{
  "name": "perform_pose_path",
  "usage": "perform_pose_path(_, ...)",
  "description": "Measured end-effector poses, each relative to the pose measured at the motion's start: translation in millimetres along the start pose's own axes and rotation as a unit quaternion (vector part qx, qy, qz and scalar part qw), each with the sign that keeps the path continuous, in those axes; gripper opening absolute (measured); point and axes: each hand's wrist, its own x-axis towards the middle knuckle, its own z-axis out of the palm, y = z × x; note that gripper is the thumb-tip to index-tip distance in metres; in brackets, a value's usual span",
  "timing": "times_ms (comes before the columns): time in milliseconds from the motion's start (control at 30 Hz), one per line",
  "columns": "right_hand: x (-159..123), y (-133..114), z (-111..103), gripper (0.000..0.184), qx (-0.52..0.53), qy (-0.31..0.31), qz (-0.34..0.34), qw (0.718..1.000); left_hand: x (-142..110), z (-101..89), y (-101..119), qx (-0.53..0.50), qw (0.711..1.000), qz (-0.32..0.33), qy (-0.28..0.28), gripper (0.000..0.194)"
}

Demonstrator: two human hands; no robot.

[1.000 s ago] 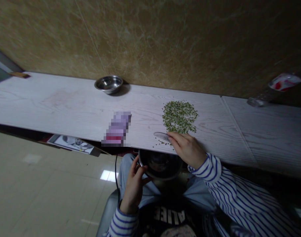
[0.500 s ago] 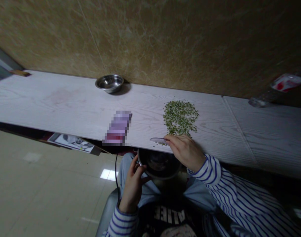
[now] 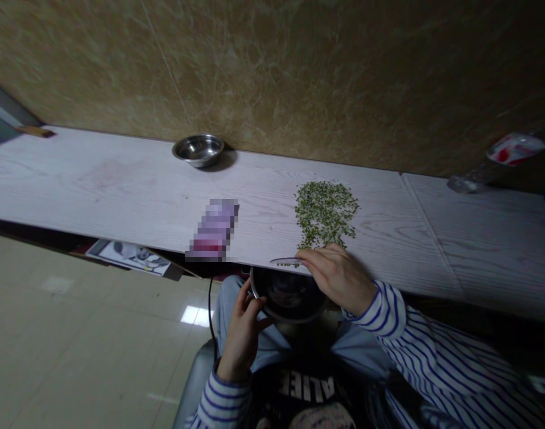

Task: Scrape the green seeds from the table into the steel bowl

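Note:
Below the table's front edge, a dark-looking metal bowl (image 3: 294, 301) sits at my lap. My left hand (image 3: 240, 336) is closed on its left rim, thumb and fingers on either side. My right hand (image 3: 339, 279) rests low over the table's front edge and pinches a thin, see-through curved piece (image 3: 281, 260), seen almost edge-on; its exact kind is unclear. A few small grains lie just in front of that piece, at the edge above the bowl. Beyond my right hand, a patch of small green grains (image 3: 326, 208) spreads over the white table (image 3: 263, 190).
A shiny steel bowl (image 3: 198, 150) stands by the wall at the back. Left of my hands lies a pixelated purple, phone-shaped item (image 3: 214, 229). A plastic bottle (image 3: 500, 161) lies at the right. An open drawer (image 3: 133, 256) shows under the table, with a black cable (image 3: 210, 316) hanging nearby.
My right hand has drawn the thin piece slightly toward me, bringing a few grains to the table's edge. The piece now appears more edge-on. My left hand keeps its hold on the bowl.

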Motion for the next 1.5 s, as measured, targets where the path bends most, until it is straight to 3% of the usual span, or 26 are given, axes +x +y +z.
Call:
perform_pose_path(300,-2,6,-7,0.02,-0.018,0.051,0.039,0.998,-2,6.5,0,-0.015,0.999,0.006,0.029,0.07)
perform_pose_path(467,-6,6,-7,0.021,-0.036,0.049,0.048,0.997,-2,9.7,0,-0.011,0.999,0.006,0.04,0.071)
perform_pose_path(800,-16,1,-6,0.022,-0.037,0.054,0.046,0.997,1,7.4,-4,-0.003,1.0,-0.006,0.0,0.071)
perform_pose_path(1500,-31,1,2,0.019,-0.036,0.097,0.08,0.991,0,11.0,-5,0.012,1.0,-0.008,-0.012,0.077)
